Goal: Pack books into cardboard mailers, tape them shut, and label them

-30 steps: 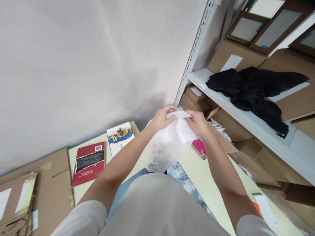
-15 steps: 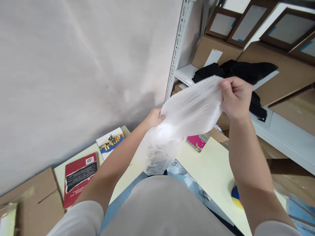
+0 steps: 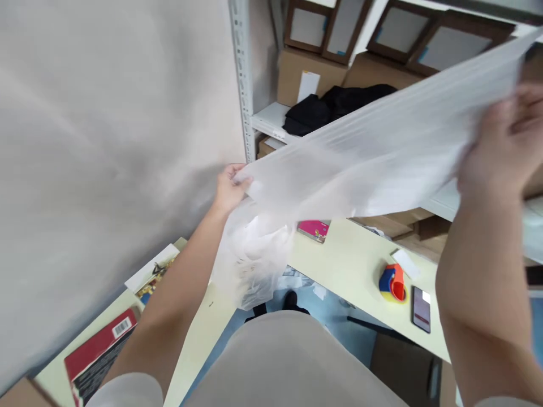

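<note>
A thin, whitish, see-through plastic bag is stretched slantwise between my two hands, its right end higher. My left hand pinches its near-left edge between thumb and fingers. At the far right, my right hand is closed on the other end, smeared by motion. The lower part of the plastic hangs in crumpled folds below my left hand, over the table and in front of my body. Whether anything lies inside those folds I cannot tell.
On the pale table are a pink book, coloured tape rolls and a phone. A red book lies at left. Behind stands a shelf with cardboard boxes and black cloth. A grey wall fills the left.
My right hand has pulled far to the right, stretching the plastic much longer. My left hand has shifted left and slightly up in view. The view has turned right, showing tape rolls and phone.
</note>
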`<action>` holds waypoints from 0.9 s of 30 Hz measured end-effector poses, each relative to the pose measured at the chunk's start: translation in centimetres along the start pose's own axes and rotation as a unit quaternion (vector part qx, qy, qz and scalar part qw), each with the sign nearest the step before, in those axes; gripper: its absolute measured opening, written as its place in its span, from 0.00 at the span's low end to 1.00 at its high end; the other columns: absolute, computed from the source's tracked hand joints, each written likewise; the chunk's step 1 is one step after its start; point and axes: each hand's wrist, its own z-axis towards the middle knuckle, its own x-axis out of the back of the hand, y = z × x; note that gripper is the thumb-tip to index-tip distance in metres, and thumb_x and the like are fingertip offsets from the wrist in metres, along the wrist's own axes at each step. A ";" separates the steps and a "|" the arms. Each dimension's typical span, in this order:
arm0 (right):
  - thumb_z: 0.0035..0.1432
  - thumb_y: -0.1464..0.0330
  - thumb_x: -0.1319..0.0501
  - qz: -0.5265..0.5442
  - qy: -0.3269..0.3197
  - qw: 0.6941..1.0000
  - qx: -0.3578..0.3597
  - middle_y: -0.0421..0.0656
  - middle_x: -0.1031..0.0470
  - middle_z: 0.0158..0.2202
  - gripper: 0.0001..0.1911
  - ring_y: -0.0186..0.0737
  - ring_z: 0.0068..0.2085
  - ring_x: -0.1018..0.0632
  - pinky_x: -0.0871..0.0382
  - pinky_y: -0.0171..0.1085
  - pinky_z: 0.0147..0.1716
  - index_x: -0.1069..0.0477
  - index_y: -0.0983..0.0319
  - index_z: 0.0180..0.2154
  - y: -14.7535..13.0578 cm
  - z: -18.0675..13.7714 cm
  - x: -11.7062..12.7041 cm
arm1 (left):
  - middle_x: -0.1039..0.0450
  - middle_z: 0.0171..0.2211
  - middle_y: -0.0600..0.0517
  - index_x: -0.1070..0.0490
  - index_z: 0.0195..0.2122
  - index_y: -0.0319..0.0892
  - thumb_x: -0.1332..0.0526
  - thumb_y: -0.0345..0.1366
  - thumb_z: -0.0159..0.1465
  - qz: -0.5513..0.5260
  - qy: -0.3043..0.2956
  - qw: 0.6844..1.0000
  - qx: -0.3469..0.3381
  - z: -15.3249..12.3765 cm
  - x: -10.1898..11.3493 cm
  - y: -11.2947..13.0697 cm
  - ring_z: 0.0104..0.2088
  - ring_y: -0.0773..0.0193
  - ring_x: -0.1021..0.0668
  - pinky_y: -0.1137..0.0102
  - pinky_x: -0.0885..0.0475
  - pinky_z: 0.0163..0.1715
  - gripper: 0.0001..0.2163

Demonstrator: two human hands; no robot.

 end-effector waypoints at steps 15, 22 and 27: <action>0.64 0.65 0.48 -0.290 -0.145 0.908 -0.267 0.47 0.30 0.35 0.10 0.44 0.38 0.26 0.29 0.44 0.40 0.29 0.60 0.36 13.0 -39.8 13.4 | 0.35 0.53 0.38 0.36 0.52 0.37 0.45 0.34 0.64 0.219 -0.207 0.926 -0.228 -6.2 -20.7 -6.1 0.58 0.53 0.32 0.56 0.39 0.61 0.16; 0.65 0.64 0.51 -0.232 -0.252 0.880 -0.330 0.50 0.31 0.38 0.15 0.46 0.38 0.25 0.27 0.44 0.37 0.28 0.62 0.40 17.2 -49.0 15.4 | 0.32 0.52 0.40 0.33 0.50 0.40 0.45 0.29 0.60 0.309 -0.336 0.883 -0.110 -11.8 -24.6 -12.7 0.56 0.53 0.28 0.57 0.33 0.58 0.16; 0.64 0.66 0.51 -0.213 -0.301 0.846 -0.384 0.52 0.32 0.39 0.14 0.47 0.38 0.25 0.26 0.46 0.37 0.29 0.63 0.42 18.8 -52.0 15.8 | 0.32 0.52 0.40 0.34 0.52 0.40 0.47 0.27 0.60 0.350 -0.339 0.872 -0.047 -14.1 -26.2 -14.7 0.55 0.54 0.28 0.58 0.32 0.56 0.18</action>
